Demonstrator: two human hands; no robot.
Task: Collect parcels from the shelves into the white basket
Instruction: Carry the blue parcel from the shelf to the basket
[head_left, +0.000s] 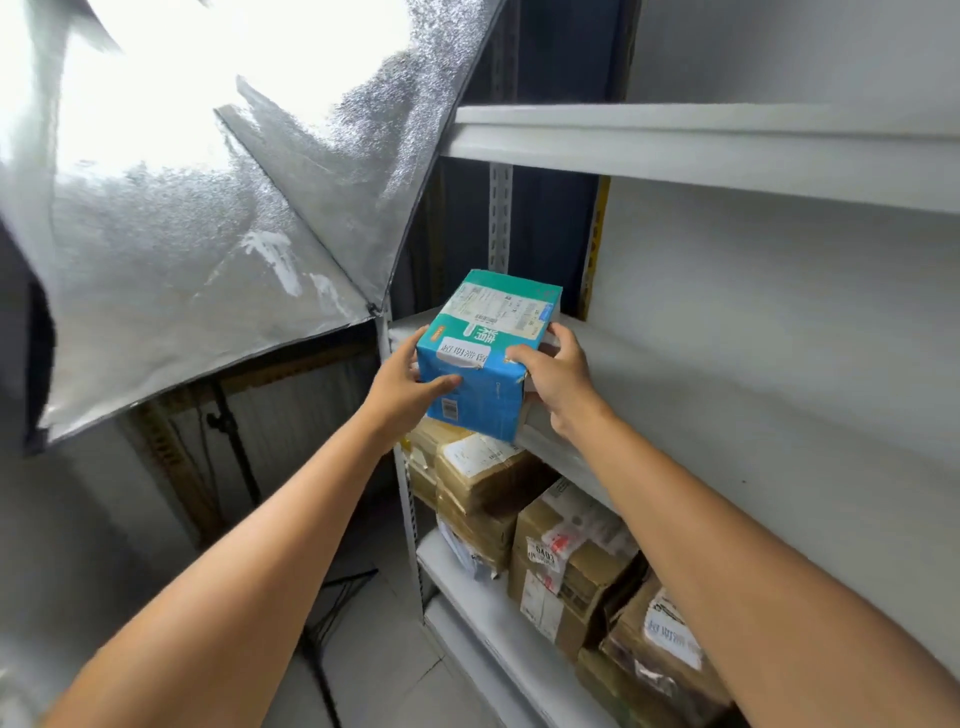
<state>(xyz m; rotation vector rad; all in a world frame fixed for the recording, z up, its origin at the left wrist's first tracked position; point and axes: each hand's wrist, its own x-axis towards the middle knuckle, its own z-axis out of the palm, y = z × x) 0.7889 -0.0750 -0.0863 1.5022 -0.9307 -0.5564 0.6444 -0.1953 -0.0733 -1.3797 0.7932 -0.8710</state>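
Lower shelf (483, 618): brown cardboard parcels (566, 571) are stored here, stacked and packed closely; at least four are counted, and the rest are cut off by the frame edge.
Left hand (402, 384): one; the teal box's left side is gripped, with the thumb laid across the near face and the fingers hidden behind the box.
Right hand (558, 379): one; the box's right side is gripped, with the thumb on the top near edge and the fingers curled round the far side.
Teal box (488, 353): one; held between both hands, tilted, with a white shipping label on top.
Box position: at the front left corner of the middle shelf (701, 395), overhanging its front edge; contact with the shelf cannot be determined.
Upper shelf (701, 156): one white board, above the box.
Softbox (182, 234): one, silver-lined, mounted on a black stand (234, 457) to the left of the shelving.
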